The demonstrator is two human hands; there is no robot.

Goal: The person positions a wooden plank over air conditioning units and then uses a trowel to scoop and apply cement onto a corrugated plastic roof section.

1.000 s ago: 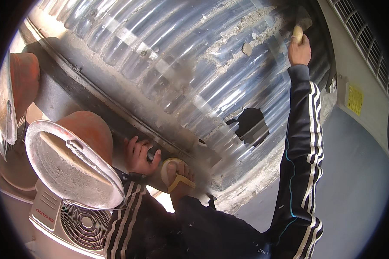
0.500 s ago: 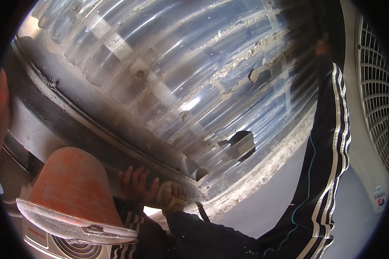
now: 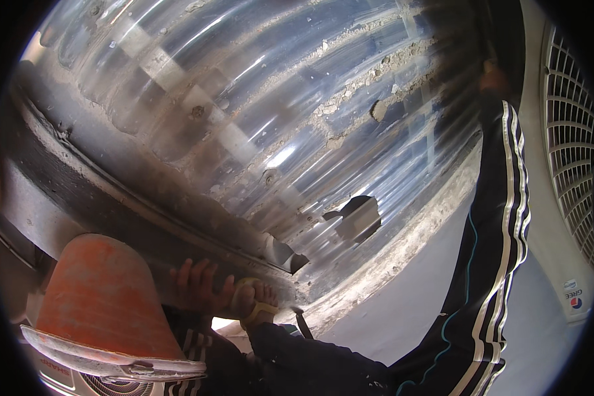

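Fingers spread, my left hand lies against the dark ledge below the corrugated sheet. It holds nothing that I can see. Beside it is what looks like a foot in a yellow sandal, at the end of a dark trouser leg. My right arm, in a black sleeve with white stripes, reaches up along the right side. At its end my right hand is by the sheet's shadowed far-right edge, its fingers too dark to read. The clear corrugated sheet is caked with dried mortar.
An orange bucket-shaped thing with a pale rim stands at lower left. Behind it shows part of an air-conditioner unit. Another unit with a grille is at right. The sheet has a jagged hole near its lower edge.
The view has shifted slightly, so the sheet and ledge sit a little farther left in the picture. Both hands stay in nearly the same places.
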